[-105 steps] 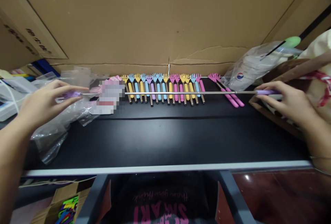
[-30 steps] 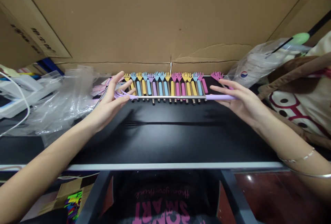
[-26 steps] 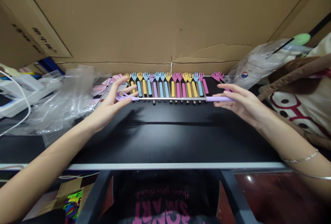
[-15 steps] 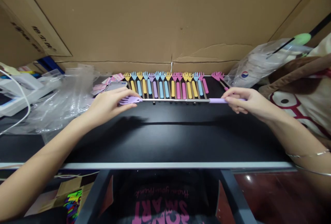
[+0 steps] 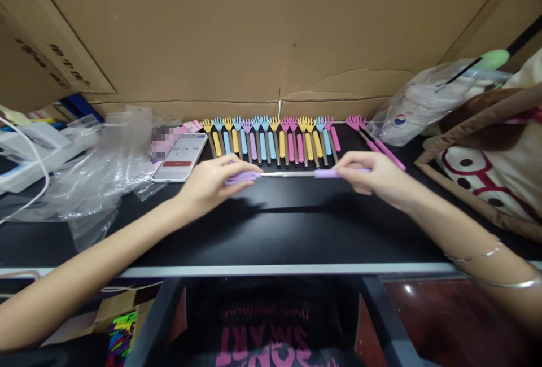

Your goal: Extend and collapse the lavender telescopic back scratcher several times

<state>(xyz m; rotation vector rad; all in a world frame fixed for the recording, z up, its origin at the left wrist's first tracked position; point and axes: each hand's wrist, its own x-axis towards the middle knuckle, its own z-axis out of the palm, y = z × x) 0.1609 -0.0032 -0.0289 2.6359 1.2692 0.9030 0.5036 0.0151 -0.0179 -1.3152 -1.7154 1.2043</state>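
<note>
A purple telescopic back scratcher [image 5: 288, 174] is stretched level between my hands, above the black desk. My left hand [image 5: 214, 180] is closed around its claw-shaped head. My right hand [image 5: 366, 174] grips the purple handle at the other end. Behind it lies a row of back scratchers [image 5: 271, 144] in yellow, blue, purple and pink, heads toward the cardboard wall. Two pink back scratchers [image 5: 376, 141] lie apart, just behind my right hand.
A phone [image 5: 181, 157] with a running timer lies left of the row. Clear plastic bags [image 5: 93, 164] cover the desk's left side. A bagged cup [image 5: 417, 110] and a cartoon-printed bag [image 5: 486, 169] stand at the right. The cardboard wall [image 5: 254, 34] closes off the back.
My hands have come closer together, and the metal rod between them is shorter. My left hand has moved right, uncovering the phone; my right hand has moved left.
</note>
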